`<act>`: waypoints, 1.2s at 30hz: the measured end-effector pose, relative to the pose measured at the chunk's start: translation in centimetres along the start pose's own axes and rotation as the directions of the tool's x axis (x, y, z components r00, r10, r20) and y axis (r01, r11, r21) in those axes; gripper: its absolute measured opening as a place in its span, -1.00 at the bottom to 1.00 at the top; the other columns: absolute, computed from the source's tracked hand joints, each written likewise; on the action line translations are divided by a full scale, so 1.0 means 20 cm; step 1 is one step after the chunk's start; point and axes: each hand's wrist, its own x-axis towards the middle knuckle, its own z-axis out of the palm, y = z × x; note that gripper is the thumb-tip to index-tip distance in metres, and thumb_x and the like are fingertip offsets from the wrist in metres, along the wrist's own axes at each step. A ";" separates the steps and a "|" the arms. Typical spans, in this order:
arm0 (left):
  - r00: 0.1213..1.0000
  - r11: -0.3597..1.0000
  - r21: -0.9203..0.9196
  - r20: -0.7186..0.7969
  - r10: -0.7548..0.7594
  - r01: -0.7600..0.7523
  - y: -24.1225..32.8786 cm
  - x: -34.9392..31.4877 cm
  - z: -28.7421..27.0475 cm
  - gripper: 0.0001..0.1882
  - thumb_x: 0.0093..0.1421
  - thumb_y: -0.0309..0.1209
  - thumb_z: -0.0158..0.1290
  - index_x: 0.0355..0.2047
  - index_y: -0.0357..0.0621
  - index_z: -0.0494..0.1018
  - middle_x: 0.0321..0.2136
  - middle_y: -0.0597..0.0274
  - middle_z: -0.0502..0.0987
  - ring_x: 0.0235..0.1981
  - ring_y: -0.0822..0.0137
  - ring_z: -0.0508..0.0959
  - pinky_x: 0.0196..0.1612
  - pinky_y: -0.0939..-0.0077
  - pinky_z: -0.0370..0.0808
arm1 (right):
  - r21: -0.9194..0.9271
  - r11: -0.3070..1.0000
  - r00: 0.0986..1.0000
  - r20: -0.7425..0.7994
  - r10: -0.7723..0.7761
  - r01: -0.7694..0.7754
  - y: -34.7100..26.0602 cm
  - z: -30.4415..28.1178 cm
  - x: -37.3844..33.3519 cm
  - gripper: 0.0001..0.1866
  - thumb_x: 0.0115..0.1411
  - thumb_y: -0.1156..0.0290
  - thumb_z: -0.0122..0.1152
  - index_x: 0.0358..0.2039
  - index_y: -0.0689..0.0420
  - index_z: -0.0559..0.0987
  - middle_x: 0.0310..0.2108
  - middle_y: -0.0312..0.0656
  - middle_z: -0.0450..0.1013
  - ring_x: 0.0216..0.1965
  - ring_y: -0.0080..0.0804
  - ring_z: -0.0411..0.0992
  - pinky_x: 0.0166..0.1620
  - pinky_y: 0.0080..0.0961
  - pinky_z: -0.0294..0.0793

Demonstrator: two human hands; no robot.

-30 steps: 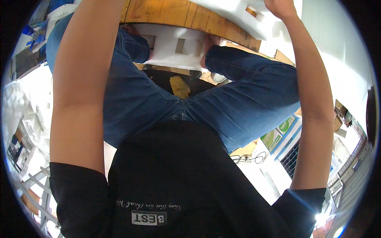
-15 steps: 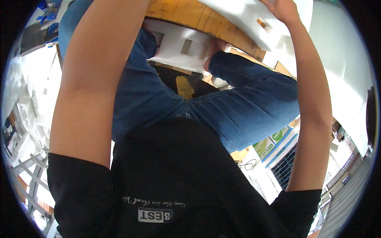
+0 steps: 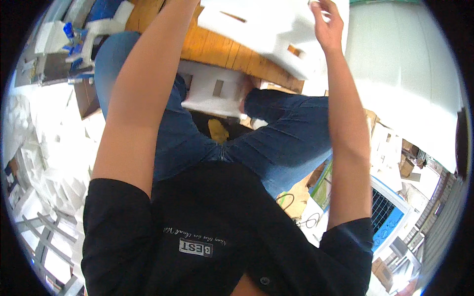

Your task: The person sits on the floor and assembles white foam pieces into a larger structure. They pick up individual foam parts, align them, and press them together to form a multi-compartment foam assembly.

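Note:
A white foam sheet [image 3: 266, 29] with small rectangular cut-outs lies on the wooden table [image 3: 217, 47] in front of me. My right hand [image 3: 328, 24] is at the far right part of the sheet, against the top edge of the picture. Its fingers are bent and closed, with a small pale bit at the fingertips that I cannot make out. My left forearm [image 3: 143, 74] reaches up over the table's left part, and the left hand is cut off by the top edge.
Below the table, another white foam piece [image 3: 205, 91] lies between my legs. A large pale sheet [image 3: 395, 64] stands at the right. White foam scraps [image 3: 54, 167] are heaped at the left, near blue tools [image 3: 74, 44]. A blue-framed fan [image 3: 387, 217] is at the lower right.
The view has shifted, showing more of the foam sheet and the table. My right hand appears further left, with its fingers now more visibly bent. The left hand stays beyond the top edge.

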 end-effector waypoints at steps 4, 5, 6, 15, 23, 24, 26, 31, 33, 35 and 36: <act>0.987 0.923 -0.357 -0.014 -0.158 0.142 0.06 -0.06 0.06 -0.47 0.11 -0.44 0.39 0.11 -0.23 0.57 -0.09 -0.02 0.68 -0.16 0.20 0.69 -0.07 0.36 0.62 | 0.055 0.879 0.735 -0.527 0.428 -0.473 0.14 -0.26 -0.16 -0.21 0.29 -0.12 0.25 0.27 0.28 0.38 0.19 0.18 0.40 0.24 -0.02 0.38 0.29 -0.12 0.36; 0.980 0.961 -0.195 -0.010 -0.199 0.194 0.02 -0.07 0.05 -0.33 0.08 -0.24 0.40 0.17 -0.24 0.50 -0.01 -0.08 0.62 -0.05 0.14 0.64 0.03 0.28 0.57 | 0.149 0.818 0.701 -0.445 0.557 -0.555 0.19 -0.27 -0.20 -0.14 0.25 -0.16 0.28 0.29 0.30 0.36 0.23 0.21 0.36 0.27 0.02 0.35 0.30 -0.10 0.35; 0.970 0.970 -0.027 -0.020 -0.240 0.240 -0.03 -0.08 0.01 -0.16 0.04 -0.05 0.41 0.23 -0.25 0.43 0.08 -0.14 0.56 0.05 0.07 0.59 0.13 0.20 0.51 | 0.236 0.741 0.658 -0.346 0.669 -0.629 0.23 -0.27 -0.23 -0.07 0.21 -0.20 0.31 0.31 0.32 0.33 0.27 0.23 0.31 0.29 0.06 0.32 0.31 -0.08 0.34; 0.958 0.970 0.038 -0.171 -0.230 0.240 0.07 -0.17 0.06 -0.02 0.04 0.11 0.41 0.26 -0.38 0.38 0.14 -0.09 0.53 0.11 0.11 0.57 0.21 0.23 0.46 | 0.352 0.646 0.693 0.008 0.721 -0.677 0.29 -0.12 -0.44 0.25 0.09 -0.34 0.36 0.37 0.53 0.15 0.30 0.38 0.25 0.34 0.19 0.27 0.34 0.06 0.32; 0.976 0.978 -0.023 -0.061 -0.208 0.207 0.10 -0.13 0.01 -0.15 0.10 -0.02 0.42 0.22 -0.38 0.40 0.12 -0.05 0.55 0.08 0.15 0.57 0.17 0.24 0.48 | 0.334 0.678 0.656 -0.193 0.729 -0.655 0.26 -0.03 -0.48 0.21 0.11 -0.38 0.29 0.39 0.46 0.19 0.31 0.37 0.26 0.39 0.17 0.23 0.42 -0.07 0.21; 0.980 0.983 -0.048 -0.090 -0.180 0.176 0.09 -0.15 0.02 -0.18 0.16 -0.02 0.38 0.23 -0.38 0.39 0.14 -0.04 0.53 0.12 0.17 0.54 0.21 0.23 0.45 | 0.365 0.694 0.694 -0.156 0.703 -0.621 0.16 -0.07 -0.46 0.19 0.17 -0.43 0.18 0.41 0.42 0.18 0.34 0.35 0.23 0.43 0.15 0.17 0.44 -0.09 0.15; 0.963 0.922 -0.335 -0.112 -0.245 0.196 -0.14 -0.03 -0.05 -0.27 0.31 0.02 0.19 0.24 -0.37 0.39 0.17 -0.03 0.51 0.17 0.15 0.51 0.21 0.19 0.42 | 0.487 0.671 0.697 -0.163 0.699 -0.559 0.26 -0.07 -0.40 0.14 0.23 -0.44 0.08 0.41 0.40 0.20 0.35 0.33 0.23 0.43 0.15 0.17 0.44 -0.12 0.13; 0.971 0.746 -0.662 -0.127 -0.204 0.070 0.46 -0.11 -0.16 -0.30 0.57 0.04 -0.47 0.30 -0.33 0.31 0.27 -0.03 0.40 0.28 0.10 0.40 0.38 0.17 0.22 | 0.691 0.677 0.822 -0.216 0.527 -0.252 0.20 -0.36 -0.36 -0.01 0.41 -0.41 -0.29 0.45 0.27 0.21 0.40 0.16 0.23 0.46 -0.05 0.13 0.47 -0.24 0.02; 0.977 0.751 -0.660 -0.152 -0.149 0.012 0.56 -0.12 -0.24 -0.17 0.51 0.18 -0.37 0.37 -0.40 0.16 0.34 -0.10 0.31 0.34 0.08 0.34 0.34 0.18 0.25 | 0.732 0.675 0.856 -0.286 0.430 -0.094 0.08 -0.49 -0.33 -0.05 0.45 -0.39 -0.46 0.47 0.20 0.19 0.43 0.07 0.20 0.48 -0.12 0.09 0.49 -0.29 -0.05; 0.977 0.793 -0.602 -0.209 -0.036 -0.100 0.58 -0.13 -0.29 -0.12 0.51 0.21 -0.42 0.42 -0.44 0.08 0.40 -0.14 0.22 0.41 0.06 0.25 0.41 0.16 0.16 | 0.759 0.651 0.859 -0.350 0.372 0.027 -0.02 -0.54 -0.30 -0.05 0.45 -0.38 -0.56 0.49 0.16 0.17 0.45 0.03 0.17 0.49 -0.14 0.06 0.51 -0.31 -0.11; 0.979 0.778 -0.617 -0.202 -0.011 -0.118 0.57 -0.14 -0.30 -0.07 0.50 0.23 -0.48 0.45 -0.46 0.00 0.43 -0.17 0.16 0.45 0.03 0.17 0.47 0.16 0.06 | 0.747 0.665 0.863 -0.351 0.363 0.024 -0.07 -0.58 -0.30 -0.03 0.43 -0.40 -0.62 0.50 0.15 0.15 0.47 0.00 0.13 0.50 -0.15 0.03 0.52 -0.33 -0.16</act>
